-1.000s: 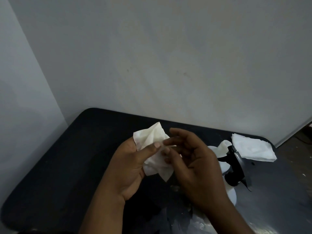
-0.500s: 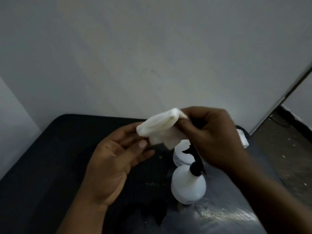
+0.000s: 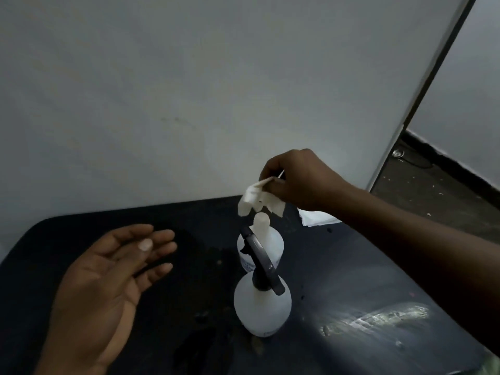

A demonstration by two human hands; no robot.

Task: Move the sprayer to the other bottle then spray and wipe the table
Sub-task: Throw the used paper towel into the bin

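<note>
The right hand point(image 3: 300, 182) alone is now pinching the crumpled white paper tissue point(image 3: 257, 198), carrying it rightward above the far white plastic bottle point(image 3: 272, 240). The left hand point(image 3: 102, 288) is lying open, having released it.

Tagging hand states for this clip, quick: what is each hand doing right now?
Left hand: open, holds nothing.
Right hand: closed, pinching the crumpled white tissue.

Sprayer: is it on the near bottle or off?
On. The black sprayer sits atop the near bottle; the far bottle carries none.
</note>
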